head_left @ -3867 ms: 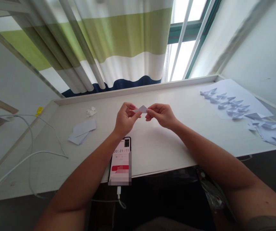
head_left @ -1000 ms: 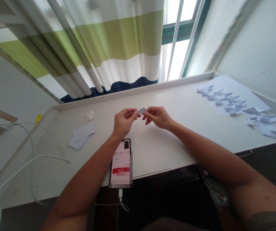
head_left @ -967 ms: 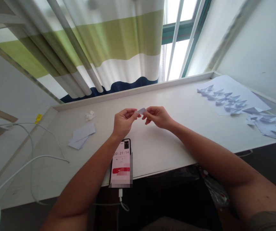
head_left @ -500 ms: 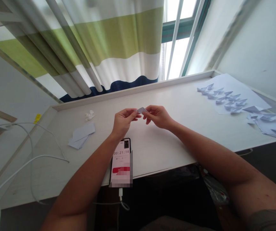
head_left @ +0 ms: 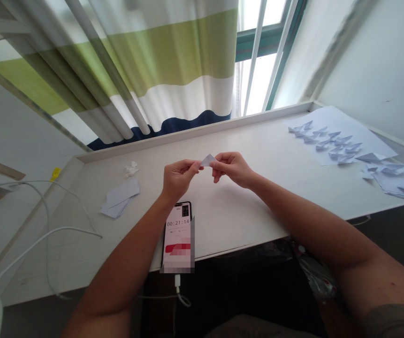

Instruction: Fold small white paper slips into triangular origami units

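A small folded piece of white paper, showing a triangular peak at its top, is held up above the middle of the desk. My left hand pinches its left corner between thumb and forefinger. Its right side is gripped by my right hand, with the thumb in front and the other fingers curled beneath. The fingertips hide the paper's lower corners. Folded paper boats stand in rows at the right of the desk.
A phone with a charging cable lies by the front edge near my left forearm. Paper sheets and a crumpled tissue lie at left. White cables cross the left side. Stacked paper sits far right.
My hands have drawn slightly apart, the left one moving a little left. The folded paper now shows a wider, clearer triangle between them.
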Demonstrator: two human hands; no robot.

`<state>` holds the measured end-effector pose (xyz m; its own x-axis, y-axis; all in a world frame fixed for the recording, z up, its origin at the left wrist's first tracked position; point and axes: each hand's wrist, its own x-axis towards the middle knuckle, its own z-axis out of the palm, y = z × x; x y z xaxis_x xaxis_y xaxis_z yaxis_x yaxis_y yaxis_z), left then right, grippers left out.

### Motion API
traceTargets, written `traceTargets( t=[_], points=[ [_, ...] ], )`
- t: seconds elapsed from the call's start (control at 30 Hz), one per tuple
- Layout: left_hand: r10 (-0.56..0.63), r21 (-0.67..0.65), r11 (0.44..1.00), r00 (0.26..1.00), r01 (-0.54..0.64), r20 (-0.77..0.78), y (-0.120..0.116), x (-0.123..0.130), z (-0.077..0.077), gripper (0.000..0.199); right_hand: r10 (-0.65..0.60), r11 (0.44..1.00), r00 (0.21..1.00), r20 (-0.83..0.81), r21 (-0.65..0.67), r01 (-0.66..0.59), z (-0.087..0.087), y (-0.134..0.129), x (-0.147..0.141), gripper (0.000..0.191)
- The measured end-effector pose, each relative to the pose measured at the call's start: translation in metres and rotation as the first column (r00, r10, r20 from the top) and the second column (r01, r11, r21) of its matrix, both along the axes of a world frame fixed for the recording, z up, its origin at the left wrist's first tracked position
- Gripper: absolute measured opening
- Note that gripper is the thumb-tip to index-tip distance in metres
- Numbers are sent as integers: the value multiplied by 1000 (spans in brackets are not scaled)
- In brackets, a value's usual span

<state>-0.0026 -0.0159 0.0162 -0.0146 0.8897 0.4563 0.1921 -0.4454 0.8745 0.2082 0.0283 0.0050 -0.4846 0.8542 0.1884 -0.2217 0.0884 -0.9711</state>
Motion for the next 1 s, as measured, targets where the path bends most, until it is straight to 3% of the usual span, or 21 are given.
traceTargets(
  t=[0.17, 0.27, 0.33, 0.43, 0.6, 0.8, 1.0],
  points=[
    [-40, -168, 984, 989, 64, 144, 2, 4, 6, 32, -15, 1000, 1000, -6, 22, 16, 1, 0, 1, 49],
    [-76, -288, 949, 982, 125, 175, 3, 2, 6, 44, -41, 998, 999, -34, 43, 42, 0, 0, -1, 47],
    [-94, -342, 927, 978, 155, 186, 4, 1, 5, 42, -59, 997, 997, -46, 53, 61, -2, -1, -2, 47],
    [-103, -367, 910, 963, 193, 250, 6, -1, 3, 35, -63, 993, 997, -48, 92, 67, -4, -2, -5, 52],
    [-142, -377, 881, 920, 286, 366, 8, -1, 2, 41, -85, 979, 995, -51, 180, 93, -4, -5, -8, 50],
    [-213, -273, 924, 953, 268, 215, 5, 3, 1, 52, -117, 968, 993, -22, 220, 119, -3, -6, -8, 45],
    [-88, -147, 986, 994, 79, -60, 3, 4, -1, 46, -131, 964, 991, -4, 231, 128, -11, 2, -5, 45]
  ],
)
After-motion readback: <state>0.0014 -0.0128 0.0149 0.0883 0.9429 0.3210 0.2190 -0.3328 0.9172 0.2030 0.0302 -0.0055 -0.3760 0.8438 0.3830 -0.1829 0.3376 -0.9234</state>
